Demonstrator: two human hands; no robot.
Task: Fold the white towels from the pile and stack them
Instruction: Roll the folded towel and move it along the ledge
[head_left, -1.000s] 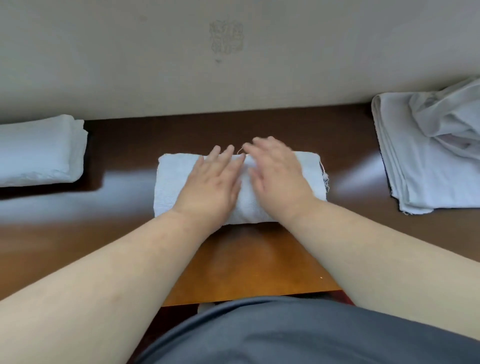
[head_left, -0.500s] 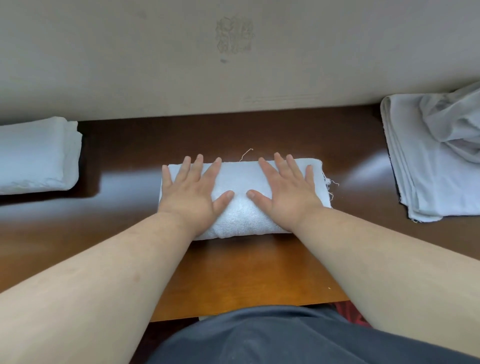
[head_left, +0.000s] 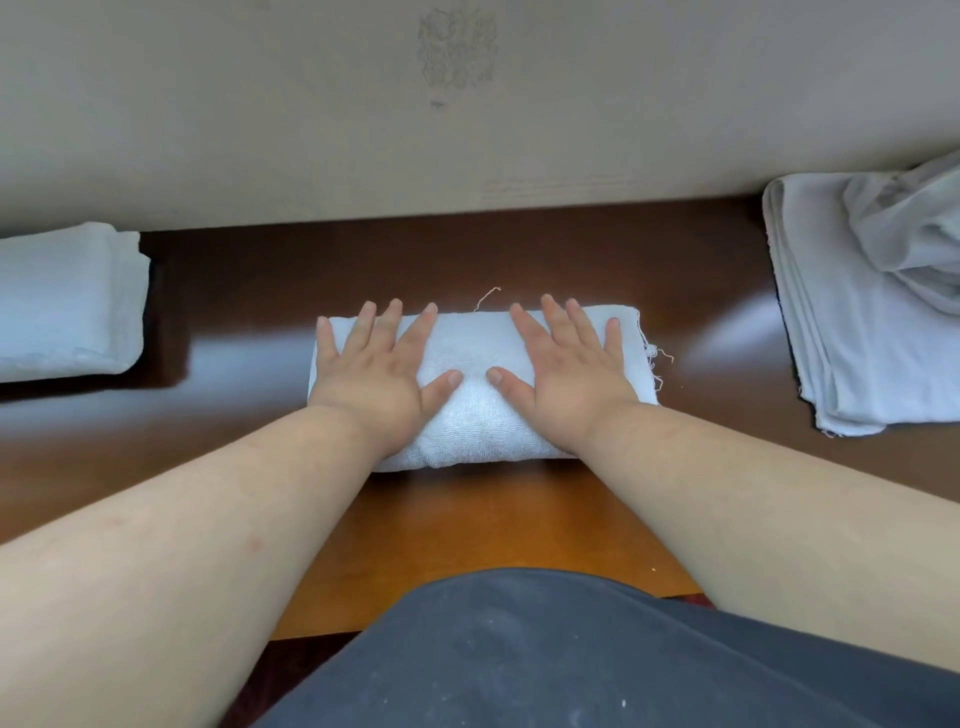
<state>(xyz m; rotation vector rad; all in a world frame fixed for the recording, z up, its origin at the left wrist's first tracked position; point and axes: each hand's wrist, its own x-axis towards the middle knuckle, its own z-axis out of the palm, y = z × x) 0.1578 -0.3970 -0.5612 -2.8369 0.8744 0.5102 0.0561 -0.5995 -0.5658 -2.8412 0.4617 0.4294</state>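
A folded white towel (head_left: 475, 415) lies in the middle of the brown wooden table (head_left: 701, 291). My left hand (head_left: 376, 371) presses flat on its left half with fingers spread. My right hand (head_left: 563, 369) presses flat on its right half, fingers spread too. The two thumbs nearly meet at the towel's centre. Loose threads stick out from the towel's far edge and right end. A stack of folded white towels (head_left: 67, 301) sits at the far left. The pile of loose white towels (head_left: 872, 312) lies at the far right, with a crumpled one on top.
A beige wall (head_left: 467, 104) rises right behind the table. The table's near edge runs just in front of my dark grey clothing (head_left: 519, 649). Bare wood shows between the centre towel and both side piles.
My hands slid apart from the towel's centre toward its two ends, fingers spreading flat. The towel stayed in place.
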